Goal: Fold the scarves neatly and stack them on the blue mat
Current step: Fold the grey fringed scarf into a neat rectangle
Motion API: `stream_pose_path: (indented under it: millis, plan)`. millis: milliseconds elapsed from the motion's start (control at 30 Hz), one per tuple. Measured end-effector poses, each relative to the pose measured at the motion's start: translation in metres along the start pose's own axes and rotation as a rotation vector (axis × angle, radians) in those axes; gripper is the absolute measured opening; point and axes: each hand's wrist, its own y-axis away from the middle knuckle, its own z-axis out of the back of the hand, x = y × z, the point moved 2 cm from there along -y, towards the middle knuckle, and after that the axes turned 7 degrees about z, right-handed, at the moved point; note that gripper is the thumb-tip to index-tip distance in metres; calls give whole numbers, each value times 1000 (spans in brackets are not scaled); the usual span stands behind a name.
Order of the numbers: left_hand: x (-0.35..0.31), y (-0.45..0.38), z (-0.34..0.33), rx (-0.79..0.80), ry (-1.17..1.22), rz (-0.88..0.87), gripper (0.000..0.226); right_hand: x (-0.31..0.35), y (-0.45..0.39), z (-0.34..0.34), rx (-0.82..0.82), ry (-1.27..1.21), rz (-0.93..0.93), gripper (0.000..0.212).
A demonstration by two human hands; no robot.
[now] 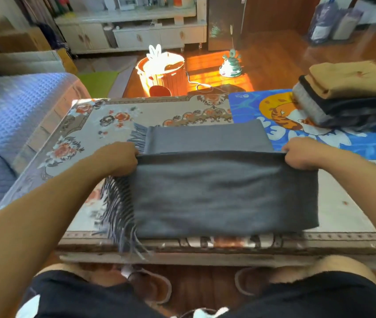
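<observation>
While both arms reach forward over the low table with the flowered beige cloth (104, 118), the dark grey woven scarf with fringed ends (216, 191) is held up between the two hands, at the centre of the view. At 9 o'clock lies a blue quilted sofa cover (17, 106). Next to it, the left hand (118, 159) is curled around the left corner of the upper edge of the scarf, with the fingers closed on the cloth. Under this hand a grey fringe (119, 216) hangs down past the near edge of the table, towards 7 o'clock. The front layer of the scarf hangs from the hands like a flat panel, and a second layer of the same scarf lies on the table behind it, with its own fringe pointing to 10 o'clock. At 12 o'clock, on the wooden floor behind the table, stands an orange round basket (164, 74) in strong sunlight. The right hand (301, 154) grasps the right corner of the upper edge in the same way. Behind it, at 2 o'clock, the blue mat with an orange cartoon figure (251, 106) lies on the table, and on its far right part rests a stack of folded scarves (343, 95), tan on top, black and grey below.
</observation>
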Motion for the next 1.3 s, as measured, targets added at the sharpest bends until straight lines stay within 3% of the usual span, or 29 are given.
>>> stream_pose_path:
  millis: [67,100,167,233,300,400,567,733,800,867,933,967,1033,1100,1133,1233,1300]
  plan:
    - [-7,-38,-4,-237,38,59,18,-11,-40,5,-188,-135,-69,15]
    - [-9,-51,-13,-355,14,87,26,-16,-58,1,-271,-262,-118,25]
    - [-17,-64,-45,-419,-59,113,48,-19,-83,-24,-282,-479,-212,55]
    - [-29,-66,-81,-369,8,42,61,-17,-99,-59,-196,-513,-244,72]
    - [-43,-67,-110,-313,144,-79,63,-18,-108,-87,-171,-405,-275,72]
    - [-55,-67,-139,-136,124,-203,76,-16,-114,-100,-289,-318,-306,67]
    - [-41,-115,-134,-53,116,-34,70,-15,-126,-104,-453,-434,-354,73]
    - [-23,-163,-87,6,-131,-140,84,-19,-131,-96,-378,-620,-360,67]
    - [-18,-168,-78,-6,-204,-257,74,-17,-130,-93,-348,-600,-353,64]
    - [-11,-167,-76,-11,-221,-335,45,-14,-129,-92,-341,-561,-350,63]
    - [9,-164,-75,-41,-269,-256,19,-10,-129,-92,-332,-534,-350,61]
    - [23,-161,-76,-44,-338,-161,16,-9,-130,-93,-327,-530,-356,61]
    - [52,-153,-76,-4,-452,130,29,-8,-131,-93,-314,-529,-374,64]
    - [61,-145,-69,9,-406,402,44,-10,-133,-92,-304,-547,-388,68]
    - [54,-145,-65,-29,-343,418,47,-11,-133,-91,-299,-560,-393,69]
    - [0,-158,-59,-205,-117,-26,48,-12,-130,-89,-302,-587,-414,64]
    - [-37,-160,-66,-83,34,-236,63,-13,-128,-88,-311,-622,-423,53]
